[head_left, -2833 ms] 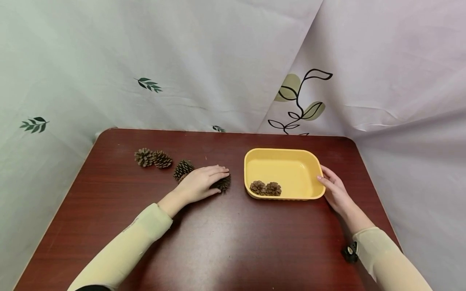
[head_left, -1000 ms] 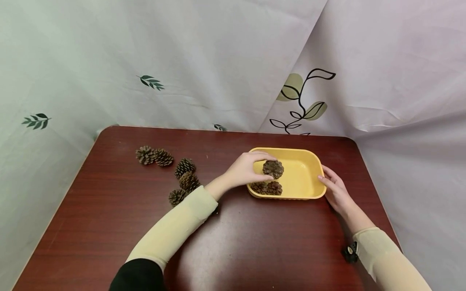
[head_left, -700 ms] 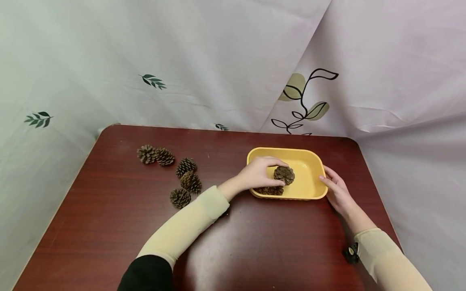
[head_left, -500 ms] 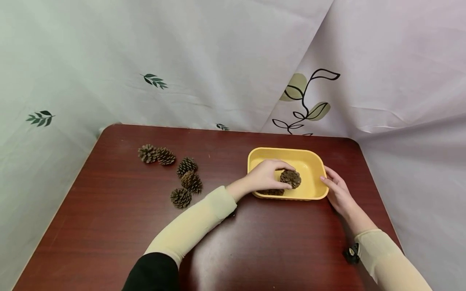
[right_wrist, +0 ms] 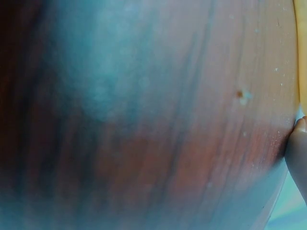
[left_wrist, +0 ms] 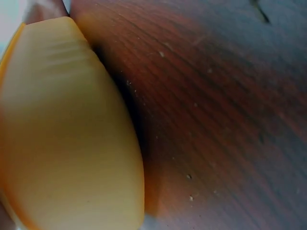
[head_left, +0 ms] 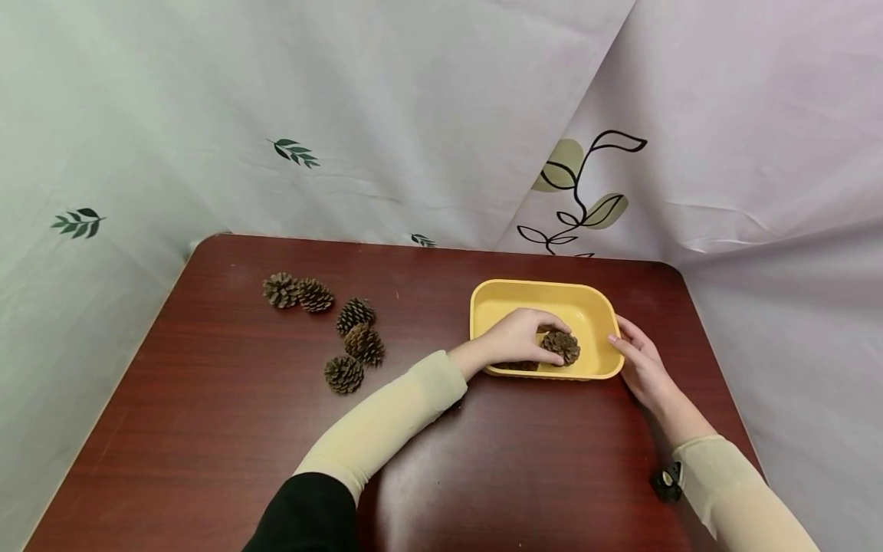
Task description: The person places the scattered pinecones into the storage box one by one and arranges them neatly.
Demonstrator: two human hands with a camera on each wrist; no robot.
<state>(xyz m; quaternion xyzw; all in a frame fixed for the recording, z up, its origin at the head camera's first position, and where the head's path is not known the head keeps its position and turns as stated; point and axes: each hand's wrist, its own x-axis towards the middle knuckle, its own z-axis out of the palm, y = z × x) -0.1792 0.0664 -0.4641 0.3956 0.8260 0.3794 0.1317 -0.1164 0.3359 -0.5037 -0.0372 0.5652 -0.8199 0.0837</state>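
In the head view, a yellow plastic bin stands on the right half of the table. My left hand reaches over its near-left rim and grips a pine cone between thumb and fingers, low inside the bin. Another pine cone shows under that hand, mostly covered. At the bin's right end, my right hand holds the rim, thumb on top and fingers around the outside. The bin's outer wall fills the left of the left wrist view. A fingertip shows at the right wrist view's edge.
Several pine cones lie on the table's left side: a touching pair at the back and a loose line nearer the middle. The dark red table meets a pale patterned curtain behind it.
My left hand has picked a pine cone off the table, carried it right over the bin and lowered it inside, toward the bin's near middle. My right hand has stayed on the rim.
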